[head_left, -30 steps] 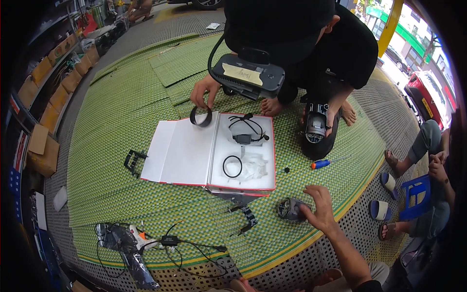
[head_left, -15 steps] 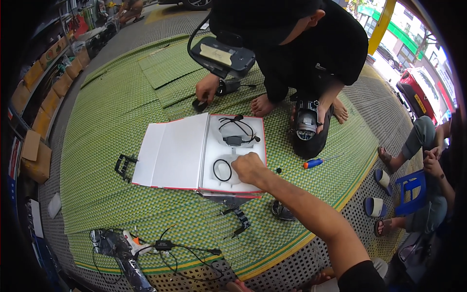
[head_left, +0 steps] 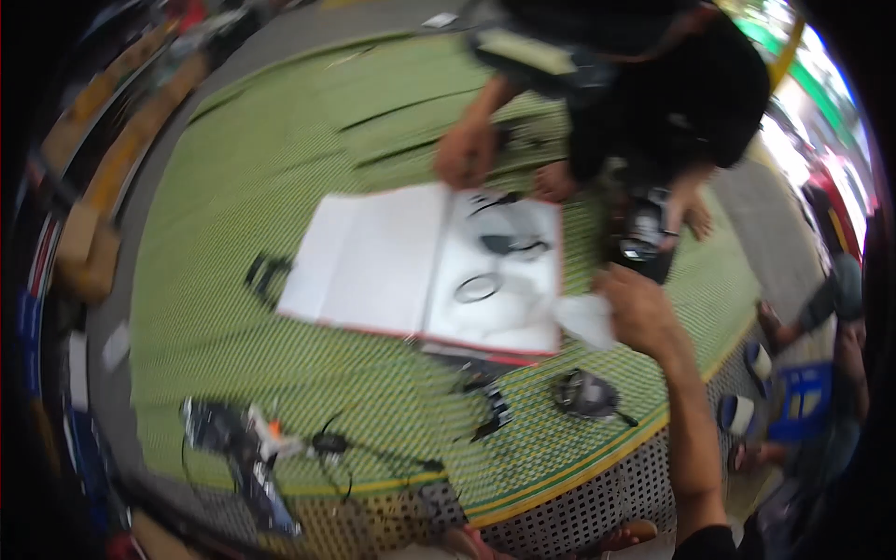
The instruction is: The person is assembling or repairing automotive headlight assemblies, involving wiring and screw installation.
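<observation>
My right hand (head_left: 639,308) is closed on a translucent white piece (head_left: 586,320), perhaps plastic or thin foam; blur hides its kind. It hangs just beyond the right edge of an open white box (head_left: 369,261) with red edges. In the box's white foam insert (head_left: 448,322) lie a black ring (head_left: 477,287) and a black cable with a small module (head_left: 509,245). Below my hand, a dark rounded lamp-like part (head_left: 588,394) with a short cable rests on the mat. My left hand is out of view.
Across the green woven mat (head_left: 233,187), a crouching person's hand (head_left: 467,154) is near the box; their other hand holds a black cylindrical lamp (head_left: 644,229). Black brackets (head_left: 490,406), cables (head_left: 331,443) and a dark plastic bag (head_left: 247,476) lie nearer. A blue stool (head_left: 803,401) stands right.
My right hand has left the foam insert and moved right, with the white piece now in it. The view has shifted and blurred. The other person's hand is nearer the box.
</observation>
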### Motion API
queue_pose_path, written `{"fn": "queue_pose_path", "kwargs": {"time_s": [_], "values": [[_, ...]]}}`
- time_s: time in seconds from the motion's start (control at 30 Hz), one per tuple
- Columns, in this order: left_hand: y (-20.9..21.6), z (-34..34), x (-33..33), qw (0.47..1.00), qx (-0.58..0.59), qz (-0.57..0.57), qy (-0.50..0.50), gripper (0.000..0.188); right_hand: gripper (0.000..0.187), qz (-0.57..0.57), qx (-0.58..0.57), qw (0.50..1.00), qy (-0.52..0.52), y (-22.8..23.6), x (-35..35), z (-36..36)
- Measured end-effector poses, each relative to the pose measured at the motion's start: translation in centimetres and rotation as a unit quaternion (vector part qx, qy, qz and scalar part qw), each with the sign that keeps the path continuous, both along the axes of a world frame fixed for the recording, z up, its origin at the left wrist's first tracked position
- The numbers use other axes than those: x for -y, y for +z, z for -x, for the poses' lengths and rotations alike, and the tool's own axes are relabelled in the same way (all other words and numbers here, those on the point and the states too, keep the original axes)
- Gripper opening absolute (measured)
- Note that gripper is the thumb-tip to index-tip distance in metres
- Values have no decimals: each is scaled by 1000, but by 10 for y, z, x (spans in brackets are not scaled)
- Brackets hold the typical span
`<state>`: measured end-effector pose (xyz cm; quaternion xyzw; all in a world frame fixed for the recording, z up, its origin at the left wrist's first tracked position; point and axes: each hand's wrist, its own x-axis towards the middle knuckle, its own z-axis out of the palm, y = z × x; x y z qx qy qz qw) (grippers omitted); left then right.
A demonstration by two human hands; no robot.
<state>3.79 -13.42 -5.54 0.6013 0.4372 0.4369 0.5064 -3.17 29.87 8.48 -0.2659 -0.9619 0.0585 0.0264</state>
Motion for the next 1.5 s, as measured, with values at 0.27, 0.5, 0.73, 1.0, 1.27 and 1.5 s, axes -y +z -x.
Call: {"fn": "queue_pose_path", "kwargs": {"time_s": [0.27,0.5,0.73,1.0,1.27,1.5], "values": [[82,-88,29,976,69,115,175,41,58,203,-48,975,-77,49,-21,-70],[111,-47,28,962,78,72,250,39,35,67,-132,985,88,-16,-16,59],[122,-39,14,966,60,25,251,41,39,-33,97,992,80,-76,-62,116],[114,-48,18,967,26,31,251,39,47,240,88,949,-187,-41,-60,157],[108,-54,22,968,40,96,226,38,60,-54,-113,988,-88,-73,-57,134],[104,-52,14,975,50,77,201,37,48,-59,-298,953,4,-31,12,37]]}}
